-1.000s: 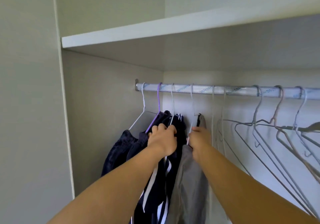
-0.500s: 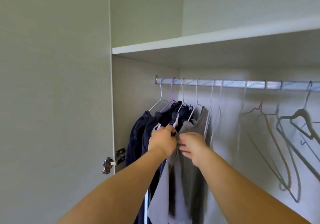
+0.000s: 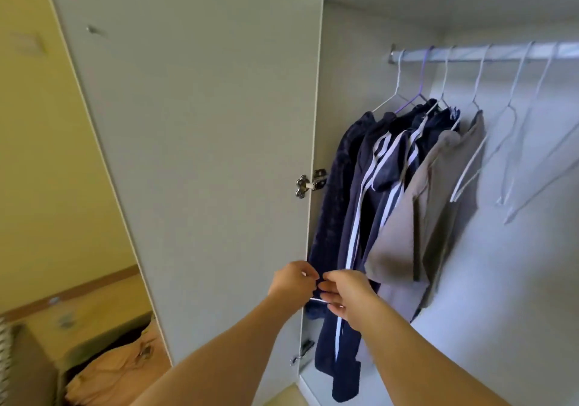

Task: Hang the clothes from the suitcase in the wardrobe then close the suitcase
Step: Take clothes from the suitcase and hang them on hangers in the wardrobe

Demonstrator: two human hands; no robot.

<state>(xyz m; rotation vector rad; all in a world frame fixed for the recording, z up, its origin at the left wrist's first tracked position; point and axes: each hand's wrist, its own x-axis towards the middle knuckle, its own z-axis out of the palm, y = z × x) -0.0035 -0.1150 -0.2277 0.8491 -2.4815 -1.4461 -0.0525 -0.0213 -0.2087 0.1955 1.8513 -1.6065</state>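
Two hands: left hand [image 3: 293,283] and right hand [image 3: 344,296], pinch-tight on navy striped trousers [image 3: 347,358] between them.

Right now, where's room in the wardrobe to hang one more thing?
Room is on the right: under the rail, past the grey garment, only empty white hangers hang before the bare back wall. The left end, by the door, is packed with navy clothes.

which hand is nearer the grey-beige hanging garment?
Right. The right hand is just below-left of the grey-beige hanging garment; the left hand sits further left, by the white wardrobe door. Both seem to pinch the navy white-striped trousers.
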